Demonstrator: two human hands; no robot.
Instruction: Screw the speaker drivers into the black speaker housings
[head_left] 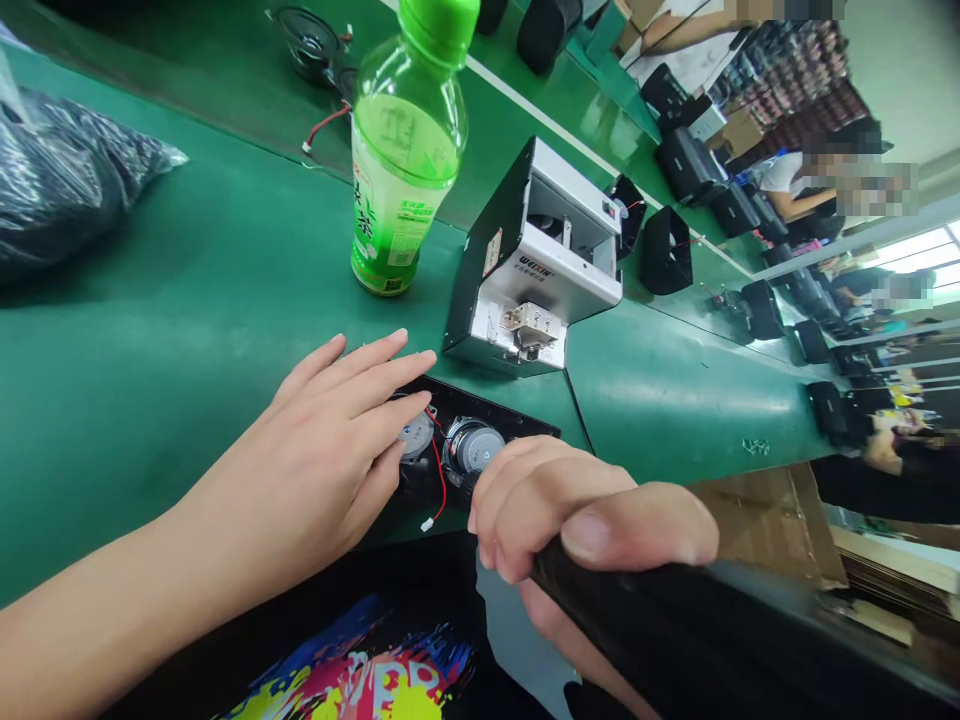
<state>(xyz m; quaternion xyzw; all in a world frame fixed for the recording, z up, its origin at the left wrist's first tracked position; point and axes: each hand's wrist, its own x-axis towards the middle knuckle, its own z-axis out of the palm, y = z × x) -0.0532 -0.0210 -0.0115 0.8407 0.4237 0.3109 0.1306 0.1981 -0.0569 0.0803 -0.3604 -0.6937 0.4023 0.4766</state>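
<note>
My left hand lies with fingers stretched out over the left end of a black speaker panel, partly hiding it. Two round speaker drivers sit in the panel, magnets facing up. A red wire with a white plug hangs over the panel's near edge. My right hand is wrapped round a black electric screwdriver, its thumb along the body. The tool's front end points down by the right driver; its tip is hidden. Just beyond the panel stands a silver and black screw feeder marked WEIXIN.
A green-capped drink bottle stands left of the feeder. A bag of dark parts lies at far left, a loose speaker driver at the back. Black speaker boxes line the green table. Co-workers sit at right.
</note>
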